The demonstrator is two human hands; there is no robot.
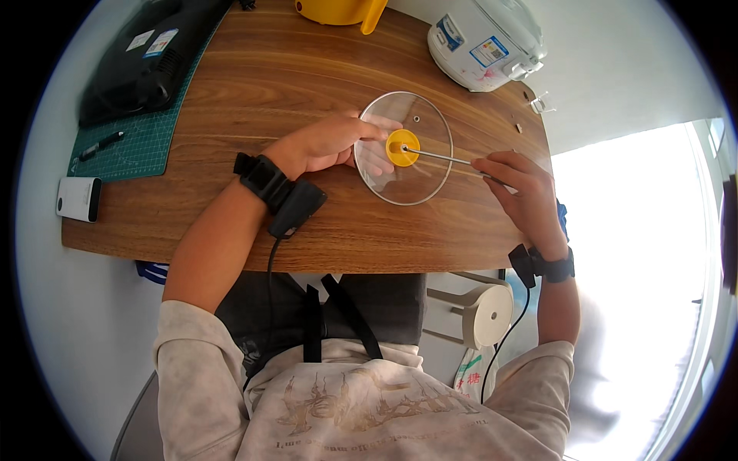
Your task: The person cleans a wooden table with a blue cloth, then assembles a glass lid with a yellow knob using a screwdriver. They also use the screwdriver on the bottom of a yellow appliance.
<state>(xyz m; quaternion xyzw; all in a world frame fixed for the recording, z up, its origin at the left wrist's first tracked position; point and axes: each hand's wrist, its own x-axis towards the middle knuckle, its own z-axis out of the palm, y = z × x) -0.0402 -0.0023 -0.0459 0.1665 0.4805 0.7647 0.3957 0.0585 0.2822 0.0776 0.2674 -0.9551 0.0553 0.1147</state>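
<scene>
My left hand point(334, 142) is closed on the rim of a round glass lid point(427, 180). Its thumb lies on top by the yellow knob point(395, 157), and the fingers show through the glass underneath. The knob is a round cup at the lid's middle, its hollow facing up. Pinched in my right hand point(526, 192) is a screwdriver point(442, 157) with a slim steel shaft, held at a low slant. Its tip reaches a small metal piece in the knob's centre; its handle is mostly hidden by my fingers. Near the lid's far edge sits a small metal-ringed vent hole point(417, 119).
A white rice cooker point(484, 46) stands at the far right of the wooden table point(269, 77), a yellow pot point(330, 9) at the far edge. To the left are a black appliance point(131, 81), a green cutting mat point(146, 146), a pen point(101, 146) and a white power bank point(78, 199).
</scene>
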